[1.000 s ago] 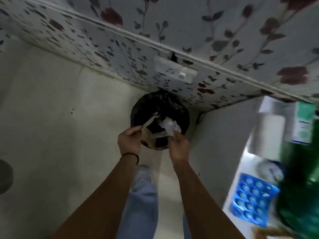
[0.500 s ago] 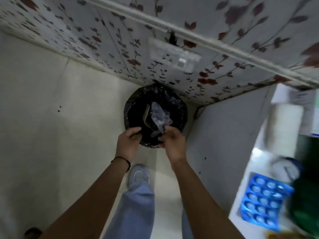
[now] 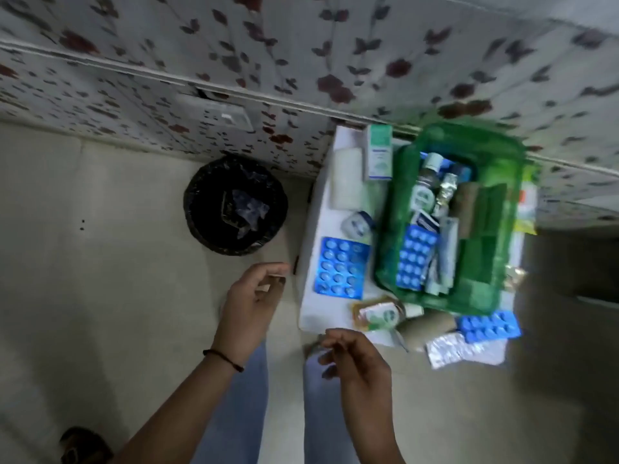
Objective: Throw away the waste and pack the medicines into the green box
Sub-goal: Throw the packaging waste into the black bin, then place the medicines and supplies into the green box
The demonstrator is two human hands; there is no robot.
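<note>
Both empty: left hand (image 3: pixel 249 304) and right hand (image 3: pixel 355 358) loose, fingers curled, grasping nothing. Waste (image 3: pixel 243 209) inside black bin (image 3: pixel 201 209) at 10 o'clock. Green box (image 3: pixel 502 236) on white table (image 3: pixel 313 306) at 2 o'clock, part-filled; blue blister pack (image 3: pixel 341 267) just left of it.

I count three blue blister packs: one (image 3: pixel 342 267) just right of my left hand (image 3: pixel 249 304), one (image 3: pixel 415 257) farther right inside the one green box (image 3: pixel 449 212), one (image 3: pixel 489 326) to the right of my right hand (image 3: pixel 355 358). One silver strip (image 3: pixel 450 349) lies below that last pack. One black bin (image 3: pixel 235 204) sits beyond my left hand. Blur hides the rest.
</note>
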